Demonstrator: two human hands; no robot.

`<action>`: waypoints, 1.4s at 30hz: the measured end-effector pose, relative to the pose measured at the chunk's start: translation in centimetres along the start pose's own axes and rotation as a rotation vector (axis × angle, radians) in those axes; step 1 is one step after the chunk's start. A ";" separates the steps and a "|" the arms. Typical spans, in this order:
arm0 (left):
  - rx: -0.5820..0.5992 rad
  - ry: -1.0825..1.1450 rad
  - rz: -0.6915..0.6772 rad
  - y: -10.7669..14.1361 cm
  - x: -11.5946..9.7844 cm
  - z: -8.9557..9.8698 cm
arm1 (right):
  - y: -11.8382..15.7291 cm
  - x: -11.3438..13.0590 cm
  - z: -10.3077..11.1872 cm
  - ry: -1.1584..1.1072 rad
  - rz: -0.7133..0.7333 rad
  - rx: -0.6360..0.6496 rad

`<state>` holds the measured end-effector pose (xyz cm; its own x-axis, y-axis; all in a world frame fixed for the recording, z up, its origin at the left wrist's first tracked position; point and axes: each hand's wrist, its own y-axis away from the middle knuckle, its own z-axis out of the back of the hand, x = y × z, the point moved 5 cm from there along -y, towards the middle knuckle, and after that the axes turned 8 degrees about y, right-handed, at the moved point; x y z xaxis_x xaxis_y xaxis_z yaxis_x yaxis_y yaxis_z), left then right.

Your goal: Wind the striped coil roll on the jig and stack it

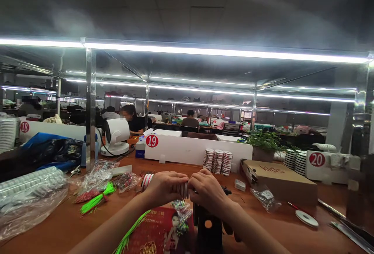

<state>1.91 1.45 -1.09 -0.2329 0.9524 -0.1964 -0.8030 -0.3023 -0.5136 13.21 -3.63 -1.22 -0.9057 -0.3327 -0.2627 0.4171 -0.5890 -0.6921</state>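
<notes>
Near the middle of the view, my left hand is closed round a stack of pale discs, its fingers bent over the top. My right hand meets the right end of that stack with curled fingers; what lies between its fingertips is hidden. A striped pink and white roll shows just behind my left wrist. Below the hands lie a red printed sheet and small bags of beads. A black device stands beneath my right hand.
Bright green cords and plastic bags lie left. Three spool stacks stand before a white divider. A cardboard box, a white disc and metal tools are right. A white fan and seated people are beyond.
</notes>
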 end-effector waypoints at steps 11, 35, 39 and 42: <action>0.011 -0.006 0.015 0.0 0.3 -0.2 | 0.1 -0.8 -0.3 -0.059 -0.017 0.057; 0.023 0.039 0.034 -0.2 0.1 0.1 | -0.2 -0.4 -0.2 -0.036 -0.008 0.062; 0.023 0.050 0.042 -0.3 0.1 0.1 | -0.3 -0.1 -0.2 -0.077 -0.013 0.082; 0.023 0.054 0.042 -0.3 0.0 0.2 | -0.1 -0.2 0.0 -0.157 -0.073 0.099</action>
<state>2.01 1.52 -0.77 -0.2373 0.9354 -0.2621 -0.8057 -0.3403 -0.4849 13.40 -3.53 -1.11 -0.9142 -0.3926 -0.1007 0.3630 -0.6827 -0.6341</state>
